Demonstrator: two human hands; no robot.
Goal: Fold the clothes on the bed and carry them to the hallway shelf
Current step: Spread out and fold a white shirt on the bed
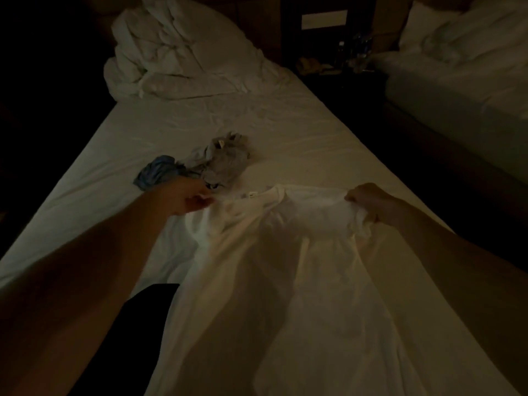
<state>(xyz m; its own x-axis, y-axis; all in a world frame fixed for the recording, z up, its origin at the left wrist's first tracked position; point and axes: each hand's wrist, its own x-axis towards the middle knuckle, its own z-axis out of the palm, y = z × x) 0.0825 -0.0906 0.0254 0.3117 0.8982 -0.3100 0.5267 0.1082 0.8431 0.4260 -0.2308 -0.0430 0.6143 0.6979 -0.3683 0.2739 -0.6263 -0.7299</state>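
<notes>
A white T-shirt point(300, 267) is stretched out over the near end of the bed point(300, 132), collar away from me. My left hand point(187, 198) pinches its left shoulder. At the right shoulder my right hand point(368, 200) is closed on bunched cloth. Just beyond the collar lie a crumpled grey garment point(221, 160) and, to its left, a crumpled blue garment point(155, 172). The room is very dim.
A rumpled white duvet point(177, 52) is heaped at the head of the bed. A dark nightstand point(343, 61) with bottles stands in the gap to the right. A second bed point(463, 81) lies beyond it. Something dark point(143, 318) covers the near left edge.
</notes>
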